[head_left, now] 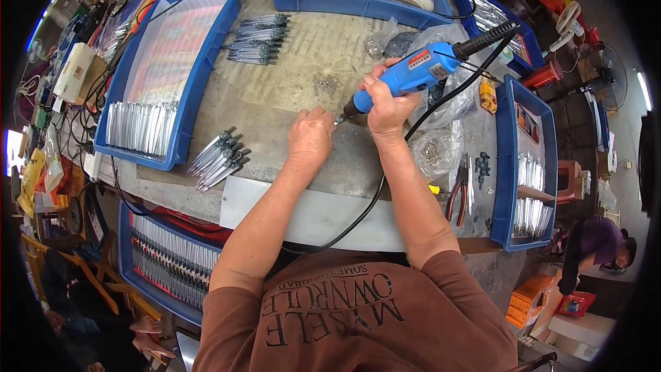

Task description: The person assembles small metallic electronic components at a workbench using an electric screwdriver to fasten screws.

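Note:
My right hand (394,103) is wrapped round a blue electric screwdriver (420,71), which slants down to the left across the workbench. Its dark nose and bit end right beside my left hand (311,134). The fingers of that hand are bent and pressed together at the bit; whatever they pinch is mostly hidden and too small to name. Just beyond lies a loose heap of small metal screws (326,86). To the left is a bundle of slim silver pieces with dark ends (219,158), with another stack of such pieces (258,39) farther back.
Blue trays with silver pieces stand at the left (180,124) and right (506,165); another blue tray (330,5) is at the back. Pliers (457,196) and a bag of small parts (435,151) lie right. A black cable (375,200) crosses the bench's front. One person (600,244) is far right.

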The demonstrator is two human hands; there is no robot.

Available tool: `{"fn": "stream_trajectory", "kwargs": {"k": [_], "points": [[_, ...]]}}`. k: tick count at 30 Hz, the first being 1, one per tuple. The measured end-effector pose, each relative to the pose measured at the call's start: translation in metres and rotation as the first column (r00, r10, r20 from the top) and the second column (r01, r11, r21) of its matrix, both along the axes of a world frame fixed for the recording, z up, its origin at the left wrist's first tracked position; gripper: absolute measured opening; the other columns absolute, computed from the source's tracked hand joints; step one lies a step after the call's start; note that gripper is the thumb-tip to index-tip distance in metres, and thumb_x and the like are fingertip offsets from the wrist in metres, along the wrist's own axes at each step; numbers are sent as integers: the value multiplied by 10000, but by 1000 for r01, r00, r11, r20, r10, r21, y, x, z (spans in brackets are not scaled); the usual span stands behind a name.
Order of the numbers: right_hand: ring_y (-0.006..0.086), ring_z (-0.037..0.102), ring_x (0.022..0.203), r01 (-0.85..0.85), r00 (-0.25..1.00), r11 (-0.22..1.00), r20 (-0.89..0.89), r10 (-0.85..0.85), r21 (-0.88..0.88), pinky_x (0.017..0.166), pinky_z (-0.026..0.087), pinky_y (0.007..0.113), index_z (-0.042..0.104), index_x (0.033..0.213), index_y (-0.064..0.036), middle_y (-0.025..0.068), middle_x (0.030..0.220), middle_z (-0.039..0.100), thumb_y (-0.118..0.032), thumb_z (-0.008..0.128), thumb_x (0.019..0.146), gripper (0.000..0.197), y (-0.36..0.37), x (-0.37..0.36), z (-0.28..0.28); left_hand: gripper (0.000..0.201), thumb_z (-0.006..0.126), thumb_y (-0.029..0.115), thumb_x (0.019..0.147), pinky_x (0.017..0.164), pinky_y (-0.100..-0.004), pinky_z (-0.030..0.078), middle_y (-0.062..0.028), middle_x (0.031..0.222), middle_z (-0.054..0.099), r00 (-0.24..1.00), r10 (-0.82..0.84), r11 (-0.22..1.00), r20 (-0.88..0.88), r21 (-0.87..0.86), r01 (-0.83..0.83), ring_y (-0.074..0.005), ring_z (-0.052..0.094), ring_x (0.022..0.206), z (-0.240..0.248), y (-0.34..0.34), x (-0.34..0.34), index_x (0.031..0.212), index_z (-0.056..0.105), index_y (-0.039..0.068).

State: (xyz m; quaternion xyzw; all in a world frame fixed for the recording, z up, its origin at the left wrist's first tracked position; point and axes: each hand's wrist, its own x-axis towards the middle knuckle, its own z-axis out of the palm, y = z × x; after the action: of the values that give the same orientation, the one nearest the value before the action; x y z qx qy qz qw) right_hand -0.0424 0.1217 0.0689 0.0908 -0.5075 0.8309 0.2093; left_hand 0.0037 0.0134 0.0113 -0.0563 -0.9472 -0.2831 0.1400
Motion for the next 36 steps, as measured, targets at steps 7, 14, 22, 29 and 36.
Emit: {"fn": "stream_trajectory", "kwargs": {"k": [7, 14, 22, 29, 36], "points": [[138, 502, 562, 14, 1000, 999, -18, -13, 46, 506, 449, 287, 449, 928, 12, 66, 705, 496, 24, 550, 634, 311, -1, -1, -5, 83, 627, 117, 648, 664, -360, 439, -62, 752, 552, 1000, -8, 1000, -4, -2, 8, -275, 519, 738, 0, -1, 1, 689, 575, 67], [109, 501, 572, 75, 997, 946, -40, -66, 315, 532, 434, 251, 446, 929, -5, 46, 720, 513, 19, 582, 631, 329, -10, -9, -7, 75, 627, 108, 639, 665, -358, 437, -63, 747, 553, 1000, 1, 1000, -16, 12, -1, -270, 518, 735, -5, 1, -1, 676, 577, 66], [239, 568, 561, 137, 990, 777, -97, -98, 615, 544, 455, 331, 449, 817, -19, 115, 618, 537, -77, 580, 584, 274, -32, -22, 3, 56, 615, 70, 628, 626, -359, 431, -72, 704, 548, 994, 2, 999, -109, 41, 2, -276, 505, 684, -7, 1, -2, 661, 570, 63], [223, 565, 559, 117, 993, 769, -91, -77, 628, 540, 455, 317, 453, 824, -18, 104, 623, 542, -74, 595, 593, 278, -30, -19, 1, 25, 592, 59, 641, 629, -355, 430, -77, 704, 554, 995, 5, 998, -102, 55, 0, -274, 507, 688, -8, 2, 0, 652, 571, 65], [136, 513, 612, 57, 995, 983, -92, -41, 172, 553, 444, 267, 437, 968, 6, 62, 721, 502, 20, 604, 636, 372, 1, 11, 9, 61, 597, 70, 658, 653, -369, 425, -84, 714, 527, 990, -8, 1000, -141, 13, 10, -279, 503, 720, -6, 3, 2, 671, 542, 46]]}}
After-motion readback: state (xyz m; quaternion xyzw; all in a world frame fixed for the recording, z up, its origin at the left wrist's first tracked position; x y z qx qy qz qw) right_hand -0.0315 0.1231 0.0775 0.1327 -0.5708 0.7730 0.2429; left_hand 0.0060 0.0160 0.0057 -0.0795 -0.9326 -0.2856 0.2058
